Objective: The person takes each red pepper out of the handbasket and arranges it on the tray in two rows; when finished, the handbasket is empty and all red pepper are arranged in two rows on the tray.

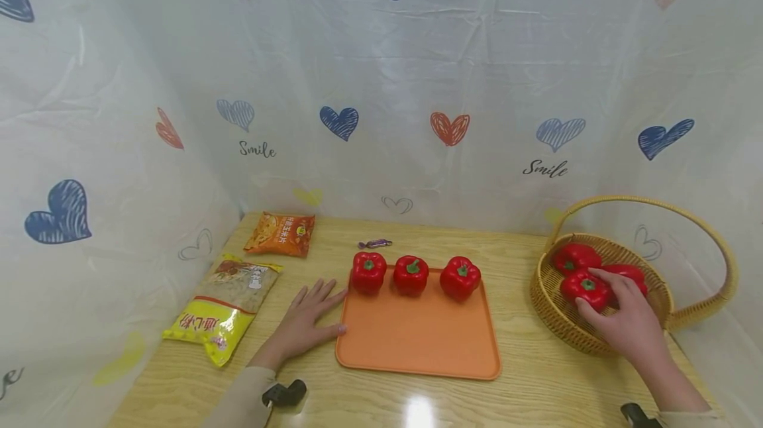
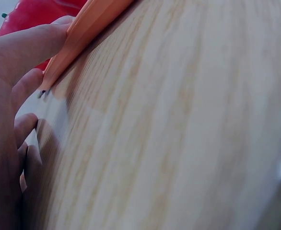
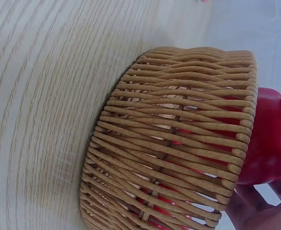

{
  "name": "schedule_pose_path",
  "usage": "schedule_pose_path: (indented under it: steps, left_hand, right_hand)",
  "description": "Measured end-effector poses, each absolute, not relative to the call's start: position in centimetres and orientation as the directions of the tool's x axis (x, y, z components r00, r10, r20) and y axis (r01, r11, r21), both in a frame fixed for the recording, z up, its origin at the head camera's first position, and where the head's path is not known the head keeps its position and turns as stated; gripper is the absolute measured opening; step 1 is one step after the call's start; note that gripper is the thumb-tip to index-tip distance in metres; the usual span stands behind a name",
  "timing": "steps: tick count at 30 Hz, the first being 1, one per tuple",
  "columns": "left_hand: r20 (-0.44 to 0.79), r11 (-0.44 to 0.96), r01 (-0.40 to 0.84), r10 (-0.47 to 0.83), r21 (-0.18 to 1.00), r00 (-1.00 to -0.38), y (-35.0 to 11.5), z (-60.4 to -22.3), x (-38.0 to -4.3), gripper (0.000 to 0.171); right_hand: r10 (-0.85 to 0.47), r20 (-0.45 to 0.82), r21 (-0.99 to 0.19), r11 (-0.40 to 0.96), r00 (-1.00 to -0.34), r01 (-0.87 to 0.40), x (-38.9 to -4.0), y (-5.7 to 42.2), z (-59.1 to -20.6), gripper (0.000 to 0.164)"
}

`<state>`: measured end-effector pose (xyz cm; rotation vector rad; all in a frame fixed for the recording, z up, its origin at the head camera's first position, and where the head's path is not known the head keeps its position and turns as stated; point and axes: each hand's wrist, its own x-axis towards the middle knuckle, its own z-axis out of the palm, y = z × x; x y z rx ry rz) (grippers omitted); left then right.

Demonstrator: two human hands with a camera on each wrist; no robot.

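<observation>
My right hand [image 1: 631, 317] grips a red bell pepper [image 1: 587, 288] at the basket, thumb on the near side and fingers over the far side. In the right wrist view that pepper [image 3: 269, 136] bulges above the woven rim. Two more peppers lie in the wicker basket [image 1: 551, 305], one [image 1: 576, 256] behind and one [image 1: 627, 274] partly covered by my fingers. My left hand [image 1: 303, 322] lies spread at the left edge of the orange tray [image 1: 417, 342], thumb and index fingertip at its rim. Three red bell peppers [image 1: 410, 275] stand in a row along the tray's far edge.
An orange snack packet [image 1: 280, 234] and a larger yellow-ended bag [image 1: 223, 305] lie on the table's left side. A small purple-wrapped candy [image 1: 375, 244] is behind the tray. The basket's tall handle [image 1: 640, 200] arches over it. A heart-patterned curtain [image 1: 381, 83] encloses the table.
</observation>
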<state>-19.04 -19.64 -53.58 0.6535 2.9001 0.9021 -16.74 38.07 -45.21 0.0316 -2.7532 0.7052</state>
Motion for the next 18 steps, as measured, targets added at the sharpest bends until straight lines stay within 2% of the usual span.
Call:
schedule_pose_path:
  steps: [18]
  left_hand:
    - [0.098,0.74,0.387,0.403,0.55,-0.91,-19.6,-53.5,-19.0,0.075]
  right_hand:
    - [0.015,0.31,-0.471,0.871,-0.951,-0.14,-16.1,36.6,-44.0,0.064]
